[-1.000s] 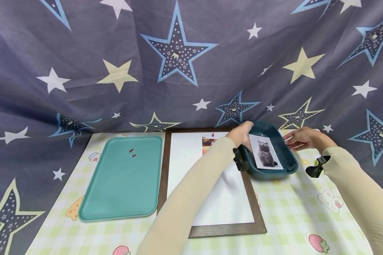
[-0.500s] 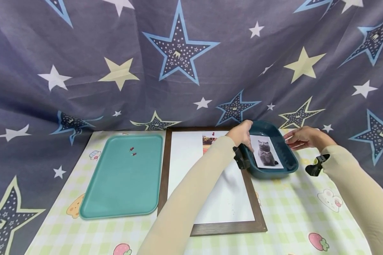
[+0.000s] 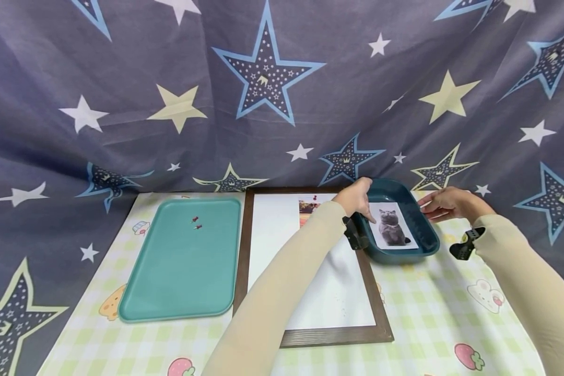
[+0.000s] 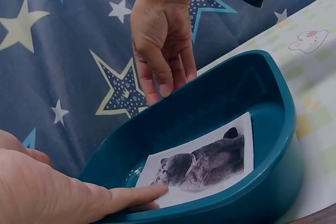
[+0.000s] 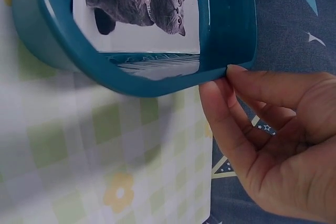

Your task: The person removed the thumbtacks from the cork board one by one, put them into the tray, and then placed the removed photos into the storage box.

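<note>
A dark teal plastic tub (image 3: 399,258) stands at the back right, partly over the framed board's right edge. Inside lies a printed photo (image 3: 391,230) of a grey cat, face up. My left hand (image 3: 355,197) is at the tub's left rim. In the left wrist view its straight index finger (image 4: 131,195) reaches over the rim and touches the photo by the cat's head; the other fingertips are mostly hidden. On the opposite side my right hand (image 3: 451,202) pinches the rim, thumb (image 5: 262,81) on top and fingers outside, as the right wrist view shows.
The brown-framed white board (image 3: 329,282) lies mid-table with a partly hidden picture (image 3: 306,208) and a red pushpin (image 3: 315,198). A light teal tray (image 3: 178,271) to its left bears two red pushpins (image 3: 197,227). A star-patterned cloth (image 3: 160,78) hangs behind.
The photo has shifted slightly inside the tub; the dark gap along its left edge has narrowed and it lies flatter. Both hands stay nearly where they were. The head view has shifted slightly.
</note>
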Tool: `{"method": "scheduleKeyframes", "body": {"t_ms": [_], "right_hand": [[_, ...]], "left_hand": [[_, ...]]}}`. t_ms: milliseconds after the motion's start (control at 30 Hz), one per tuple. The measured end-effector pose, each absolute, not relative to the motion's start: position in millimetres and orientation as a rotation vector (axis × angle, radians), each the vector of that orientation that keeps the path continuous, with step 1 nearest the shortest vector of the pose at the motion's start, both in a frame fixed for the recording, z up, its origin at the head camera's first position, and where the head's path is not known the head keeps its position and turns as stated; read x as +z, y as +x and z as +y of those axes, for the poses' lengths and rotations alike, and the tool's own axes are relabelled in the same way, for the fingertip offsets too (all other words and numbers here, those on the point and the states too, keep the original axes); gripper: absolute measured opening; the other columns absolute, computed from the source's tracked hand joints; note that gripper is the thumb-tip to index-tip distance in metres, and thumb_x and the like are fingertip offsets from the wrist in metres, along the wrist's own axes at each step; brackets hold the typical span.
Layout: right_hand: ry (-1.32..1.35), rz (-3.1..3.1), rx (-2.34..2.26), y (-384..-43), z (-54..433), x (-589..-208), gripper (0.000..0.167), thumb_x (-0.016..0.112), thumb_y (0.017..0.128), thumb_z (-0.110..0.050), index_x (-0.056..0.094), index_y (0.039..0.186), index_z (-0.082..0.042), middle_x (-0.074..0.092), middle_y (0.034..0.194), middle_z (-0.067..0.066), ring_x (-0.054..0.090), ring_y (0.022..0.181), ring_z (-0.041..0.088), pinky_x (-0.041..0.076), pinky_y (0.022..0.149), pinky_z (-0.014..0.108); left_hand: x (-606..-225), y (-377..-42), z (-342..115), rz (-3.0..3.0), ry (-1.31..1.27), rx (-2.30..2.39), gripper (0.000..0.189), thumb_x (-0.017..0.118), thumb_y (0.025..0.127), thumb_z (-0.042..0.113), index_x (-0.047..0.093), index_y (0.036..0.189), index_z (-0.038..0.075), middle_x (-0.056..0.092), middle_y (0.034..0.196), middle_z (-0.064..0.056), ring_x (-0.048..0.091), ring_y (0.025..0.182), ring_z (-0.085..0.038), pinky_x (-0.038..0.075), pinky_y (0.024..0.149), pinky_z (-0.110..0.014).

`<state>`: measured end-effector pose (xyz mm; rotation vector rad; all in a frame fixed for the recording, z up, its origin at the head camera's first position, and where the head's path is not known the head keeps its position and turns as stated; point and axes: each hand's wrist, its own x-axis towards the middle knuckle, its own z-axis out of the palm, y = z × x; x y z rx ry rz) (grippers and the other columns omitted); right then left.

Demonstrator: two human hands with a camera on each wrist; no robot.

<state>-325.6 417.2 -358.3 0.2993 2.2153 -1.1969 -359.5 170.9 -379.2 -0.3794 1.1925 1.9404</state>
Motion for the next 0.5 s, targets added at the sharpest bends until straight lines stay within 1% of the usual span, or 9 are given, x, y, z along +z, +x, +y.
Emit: {"method": "scheduleKeyframes", "body": {"t_ms": [100, 167, 233, 367, 500], "right_hand": [[0.299, 2.217, -1.196, -325.2, 416.7, -358.2, 0.027, 0.058, 0.100, -0.001, 0.061, 0.127, 0.004, 0.070, 0.088, -0.002, 0.068, 0.083, 0.014, 0.062, 0.085, 0.034], [0.301, 2.222, -1.195, -324.9, 416.4, -358.2, 0.026, 0.058, 0.100, -0.001, 0.063, 0.125, 0.003, 0.069, 0.088, -0.002, 0.068, 0.083, 0.014, 0.062, 0.085, 0.034], [0.299, 2.223, -1.194, -324.5, 416.3, -358.1, 0.024, 0.058, 0.100, -0.001, 0.064, 0.123, 0.002, 0.069, 0.088, -0.002, 0.068, 0.083, 0.014, 0.061, 0.085, 0.034], [0.290, 2.221, -1.196, -323.5, 416.2, -357.9, 0.021, 0.058, 0.099, 0.000, 0.067, 0.118, -0.001, 0.069, 0.088, -0.002, 0.068, 0.083, 0.014, 0.061, 0.086, 0.034], [0.277, 2.221, -1.202, -323.1, 415.8, -357.7, 0.019, 0.058, 0.099, 0.000, 0.069, 0.115, -0.003, 0.070, 0.087, -0.002, 0.068, 0.083, 0.014, 0.061, 0.086, 0.034]], "left_hand": [[-380.0, -361.2, 169.9, 1.156, -0.397, 1.954, 0.069, 0.039, 0.110, 0.037, 0.008, 0.165, 0.009, -0.002, 0.171, -0.020, -0.002, 0.158, -0.042, 0.020, 0.123, -0.068], [-379.7, -362.0, 167.8, 1.123, -0.406, 1.957, 0.070, 0.039, 0.110, 0.037, 0.008, 0.164, 0.006, 0.003, 0.170, -0.025, 0.004, 0.157, -0.045, 0.022, 0.124, -0.064], [-378.6, -362.5, 164.5, 1.084, -0.402, 1.953, 0.071, 0.038, 0.110, 0.037, 0.009, 0.163, 0.001, 0.010, 0.167, -0.029, 0.013, 0.156, -0.047, 0.024, 0.125, -0.059], [-371.1, -361.9, 154.2, 1.026, -0.379, 1.949, 0.070, 0.037, 0.110, 0.036, 0.013, 0.160, -0.006, 0.028, 0.162, -0.032, 0.029, 0.152, -0.044, 0.028, 0.126, -0.052], [-363.0, -363.0, 140.8, 1.052, -0.316, 1.951, 0.065, 0.036, 0.111, 0.034, 0.022, 0.158, -0.007, 0.036, 0.157, -0.032, 0.036, 0.149, -0.042, 0.030, 0.125, -0.049]]}}
